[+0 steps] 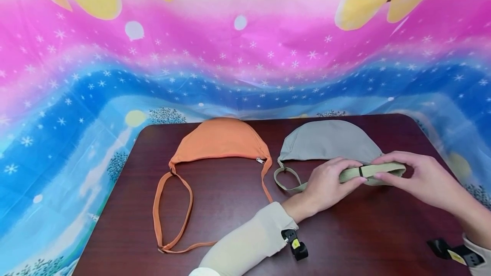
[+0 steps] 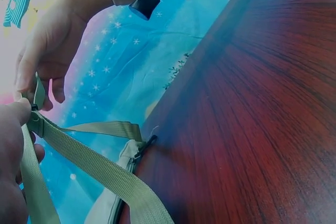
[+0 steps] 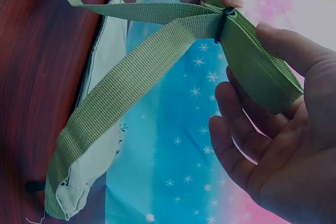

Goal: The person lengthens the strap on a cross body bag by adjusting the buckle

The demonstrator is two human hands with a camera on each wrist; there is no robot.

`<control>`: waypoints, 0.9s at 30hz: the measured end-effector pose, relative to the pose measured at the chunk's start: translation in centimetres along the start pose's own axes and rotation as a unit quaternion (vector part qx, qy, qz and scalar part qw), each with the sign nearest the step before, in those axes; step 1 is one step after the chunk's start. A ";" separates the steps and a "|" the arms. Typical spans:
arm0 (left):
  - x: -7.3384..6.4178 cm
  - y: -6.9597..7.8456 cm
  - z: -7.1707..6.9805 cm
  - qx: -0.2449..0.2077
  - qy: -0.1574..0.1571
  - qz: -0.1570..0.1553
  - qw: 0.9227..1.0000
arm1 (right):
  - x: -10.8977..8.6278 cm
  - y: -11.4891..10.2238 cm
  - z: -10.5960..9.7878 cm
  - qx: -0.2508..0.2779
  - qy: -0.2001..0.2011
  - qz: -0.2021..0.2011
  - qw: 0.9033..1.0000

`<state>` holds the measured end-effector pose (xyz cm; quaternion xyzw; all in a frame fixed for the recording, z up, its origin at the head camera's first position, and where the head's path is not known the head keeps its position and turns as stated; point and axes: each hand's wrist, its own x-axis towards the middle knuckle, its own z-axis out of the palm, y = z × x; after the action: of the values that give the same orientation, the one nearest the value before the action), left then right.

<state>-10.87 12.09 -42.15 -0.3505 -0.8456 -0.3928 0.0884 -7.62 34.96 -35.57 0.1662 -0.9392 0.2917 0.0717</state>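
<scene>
Orange bag [image 1: 222, 139] beside grey bag [image 1: 326, 139], contents hidden, green strap [image 1: 350, 173] in the curled pinch of both hands [image 1: 326, 184] [image 1: 427, 178].

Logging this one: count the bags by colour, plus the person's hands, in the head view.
Orange bag: 1
Grey bag: 1
Hands, left hand and right hand: 2
Total: 4

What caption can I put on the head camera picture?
Two hands hold the green strap of a gray bag beside an orange bag.
</scene>
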 end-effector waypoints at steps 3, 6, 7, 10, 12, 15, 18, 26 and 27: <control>0.0 0.0 0.1 0.000 0.000 -0.002 1.000 | -0.3 0.2 -0.3 0.029 0.000 0.009 1.000; -0.1 -0.1 0.2 0.001 0.002 -0.002 1.000 | -0.6 0.5 -0.7 0.048 0.003 0.010 0.999; -0.1 -0.1 0.2 0.002 0.003 -0.001 1.000 | -0.7 0.6 -0.8 0.048 0.006 0.010 0.999; -0.1 -0.1 0.2 0.004 0.008 0.001 1.000 | -0.8 0.8 -1.0 0.042 0.019 0.020 0.999; -0.1 -0.1 0.2 0.004 0.010 0.000 1.000 | -0.9 0.9 -1.1 0.035 0.029 0.032 0.998; -0.2 -0.2 0.1 0.002 0.010 -0.004 1.000 | -0.9 1.1 -1.3 0.036 0.034 0.047 0.998; -0.3 -0.4 0.0 -0.001 0.010 -0.008 1.000 | -1.0 1.1 -1.5 0.052 0.033 0.056 0.997; -0.4 -1.0 -0.4 0.014 0.011 -0.009 1.000 | -1.2 1.4 -1.5 0.097 0.055 0.057 0.992; -0.4 -1.0 -0.4 0.018 0.012 -0.008 1.000 | -1.2 1.5 -1.5 0.099 0.056 0.059 0.992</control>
<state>-11.30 11.12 -42.69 -0.3369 -0.8541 -0.3829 0.1017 -6.98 37.31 -35.43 0.1001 -0.9082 0.3963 0.0899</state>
